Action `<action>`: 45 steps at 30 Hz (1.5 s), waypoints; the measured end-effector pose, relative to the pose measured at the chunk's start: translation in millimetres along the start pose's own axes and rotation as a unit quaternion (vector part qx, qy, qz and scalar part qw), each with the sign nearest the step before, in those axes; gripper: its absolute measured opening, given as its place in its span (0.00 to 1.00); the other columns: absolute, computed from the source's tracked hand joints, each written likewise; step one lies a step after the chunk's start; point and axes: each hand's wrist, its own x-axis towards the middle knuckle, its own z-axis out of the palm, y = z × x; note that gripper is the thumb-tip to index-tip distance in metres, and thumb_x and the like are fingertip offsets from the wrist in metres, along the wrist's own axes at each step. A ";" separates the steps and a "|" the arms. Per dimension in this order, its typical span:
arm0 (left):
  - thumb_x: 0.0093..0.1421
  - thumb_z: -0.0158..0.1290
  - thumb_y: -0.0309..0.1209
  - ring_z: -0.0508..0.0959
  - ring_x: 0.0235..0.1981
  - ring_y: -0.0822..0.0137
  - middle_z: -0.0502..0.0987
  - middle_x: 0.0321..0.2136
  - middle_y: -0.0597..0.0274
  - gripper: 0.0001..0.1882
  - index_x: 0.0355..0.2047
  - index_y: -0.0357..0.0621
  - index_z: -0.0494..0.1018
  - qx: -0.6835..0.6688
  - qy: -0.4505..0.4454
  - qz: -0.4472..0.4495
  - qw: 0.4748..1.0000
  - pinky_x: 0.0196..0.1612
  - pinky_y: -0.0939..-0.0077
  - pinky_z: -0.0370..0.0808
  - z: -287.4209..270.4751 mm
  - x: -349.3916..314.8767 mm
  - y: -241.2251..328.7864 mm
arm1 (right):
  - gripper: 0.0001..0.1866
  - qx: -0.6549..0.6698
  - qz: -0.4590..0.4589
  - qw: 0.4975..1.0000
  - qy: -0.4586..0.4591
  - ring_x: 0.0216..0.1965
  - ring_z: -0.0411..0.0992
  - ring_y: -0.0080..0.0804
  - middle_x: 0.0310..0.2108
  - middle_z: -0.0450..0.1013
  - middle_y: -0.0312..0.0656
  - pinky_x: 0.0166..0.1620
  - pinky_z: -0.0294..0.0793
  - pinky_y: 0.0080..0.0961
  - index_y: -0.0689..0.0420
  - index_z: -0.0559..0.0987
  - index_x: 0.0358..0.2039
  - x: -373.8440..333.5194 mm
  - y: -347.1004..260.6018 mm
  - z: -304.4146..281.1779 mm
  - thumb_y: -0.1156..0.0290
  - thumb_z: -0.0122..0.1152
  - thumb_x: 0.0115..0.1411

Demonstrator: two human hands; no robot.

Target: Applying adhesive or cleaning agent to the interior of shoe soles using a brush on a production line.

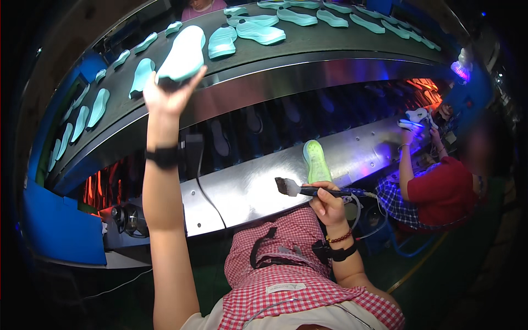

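Observation:
My left hand [171, 100] reaches far forward over the belt's near edge. It grips a pale mint shoe sole [186, 50] by its near end, where a dark patch shows. My right hand [330, 208], lower and nearer my body, is closed round the dark handle of a brush [289, 187]. The brush's bristles point left, and a thin tube runs from its handle end. Just beyond the right hand lies a yellow-green shoe sole [316, 160] on the metal ledge [250, 190]. Its near end meets my fingers; whether they touch it I cannot tell.
A dark conveyor belt [324, 41] carries several mint soles. Below it, more soles sit in a dark recess, with glowing orange heaters [102, 187] at its ends. A co-worker in a red top [443, 190] sits at right. A blue cabinet [63, 228] stands left.

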 end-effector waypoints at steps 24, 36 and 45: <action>0.52 0.42 0.59 0.55 0.59 0.49 0.55 0.57 0.41 0.45 0.56 0.29 0.52 0.925 -0.107 -0.140 0.338 0.58 0.63 0.54 106.9 155.4 -145.0 | 0.09 0.010 0.022 0.998 0.061 0.10 0.55 0.16 0.37 0.72 0.59 0.16 0.57 0.11 0.66 0.73 0.37 -16.7 -6.1 -64.9 0.79 0.47 0.55; 0.54 0.44 0.42 0.68 0.50 0.49 0.69 0.48 0.46 0.23 0.43 0.37 0.71 0.971 -0.052 -0.044 0.229 0.50 0.62 0.64 32.0 275.4 -124.2 | 0.10 0.078 0.011 0.992 0.098 0.10 0.56 0.17 0.36 0.72 0.58 0.14 0.57 0.11 0.66 0.73 0.37 -1.8 -12.2 -93.8 0.79 0.45 0.56; 0.48 0.49 0.27 0.72 0.44 0.50 0.73 0.38 0.41 0.16 0.37 0.34 0.74 0.981 -0.146 -0.044 0.121 0.44 0.67 0.69 19.8 307.5 -108.9 | 0.10 0.094 0.035 0.981 0.164 0.12 0.56 0.16 0.34 0.73 0.52 0.16 0.56 0.11 0.67 0.73 0.37 -15.3 -13.2 -105.8 0.78 0.46 0.56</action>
